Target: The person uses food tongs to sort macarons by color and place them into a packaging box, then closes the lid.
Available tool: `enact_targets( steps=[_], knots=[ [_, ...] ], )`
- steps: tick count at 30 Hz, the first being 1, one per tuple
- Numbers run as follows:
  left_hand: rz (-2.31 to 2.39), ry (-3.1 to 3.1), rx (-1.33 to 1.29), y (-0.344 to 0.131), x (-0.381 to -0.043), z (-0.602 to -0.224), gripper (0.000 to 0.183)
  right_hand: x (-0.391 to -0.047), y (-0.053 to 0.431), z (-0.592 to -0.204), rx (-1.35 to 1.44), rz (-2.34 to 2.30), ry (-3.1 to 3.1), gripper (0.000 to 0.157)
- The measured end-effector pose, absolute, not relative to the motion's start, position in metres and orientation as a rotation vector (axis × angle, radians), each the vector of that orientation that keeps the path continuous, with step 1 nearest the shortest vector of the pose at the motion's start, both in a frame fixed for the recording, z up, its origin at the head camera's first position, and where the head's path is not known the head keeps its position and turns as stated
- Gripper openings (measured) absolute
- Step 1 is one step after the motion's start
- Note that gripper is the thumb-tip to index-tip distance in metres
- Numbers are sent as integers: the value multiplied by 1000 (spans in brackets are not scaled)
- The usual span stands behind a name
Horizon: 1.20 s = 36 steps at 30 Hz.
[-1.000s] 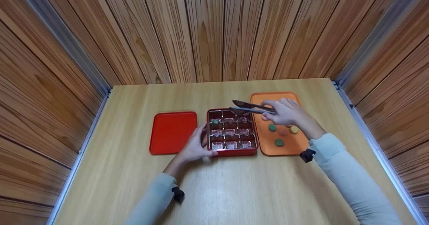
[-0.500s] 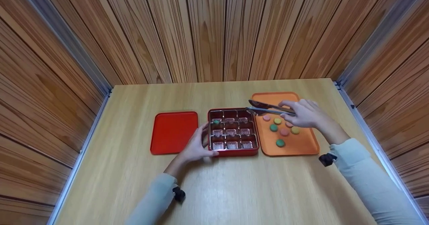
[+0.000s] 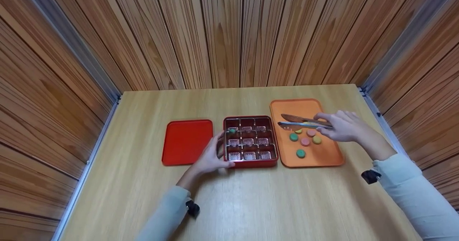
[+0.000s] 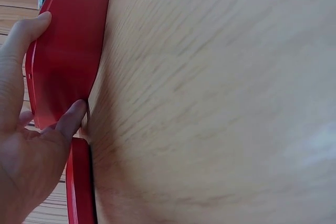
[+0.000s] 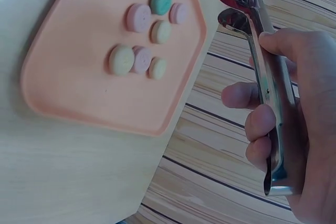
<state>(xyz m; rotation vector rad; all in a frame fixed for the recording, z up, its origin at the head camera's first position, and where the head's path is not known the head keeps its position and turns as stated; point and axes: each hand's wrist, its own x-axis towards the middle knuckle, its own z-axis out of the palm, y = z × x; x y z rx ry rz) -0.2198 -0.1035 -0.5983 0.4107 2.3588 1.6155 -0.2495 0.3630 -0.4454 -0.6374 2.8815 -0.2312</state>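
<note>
In the head view my left hand [image 3: 209, 159] holds the near left corner of a red box [image 3: 251, 164] with a clear compartment insert. In the left wrist view its thumb lies on the rim and a finger sits low against the wall [image 4: 71, 61]. A green macaron [image 3: 232, 130] lies in the far left compartment. My right hand [image 3: 342, 127] grips metal tongs [image 5: 273, 93] over the orange tray [image 3: 294, 106]. One tip is fork-shaped, the other spoon-like; the tips stand apart with nothing between them. Several green, pink and yellow macarons [image 5: 139, 18] lie on the tray.
A flat red lid [image 3: 186, 142] lies left of the box, close behind my left hand. The tray sits close beside the box's right side. Wooden panel walls [image 3: 229, 36] rise behind the table [image 3: 229, 205] and at both sides.
My right hand has moved the tongs right and a little nearer, from over the box's far right corner to over the tray. The left hand and box stay put.
</note>
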Motion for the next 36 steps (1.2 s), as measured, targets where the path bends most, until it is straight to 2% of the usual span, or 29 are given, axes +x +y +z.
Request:
enact_targets(
  steps=[5, 28, 36],
  knots=[
    [1652, 2336, 469, -104, -220, -599, 127, -245, 370, -450, -649, -204, 2864, 39],
    [1687, 2314, 454, -106, -219, -600, 128, -245, 383, -478, -564, -233, 2748, 40],
    [1645, 2350, 446, -105, -220, -602, 126, -247, 382, -479, -547, -259, 2737, 37]
  ],
)
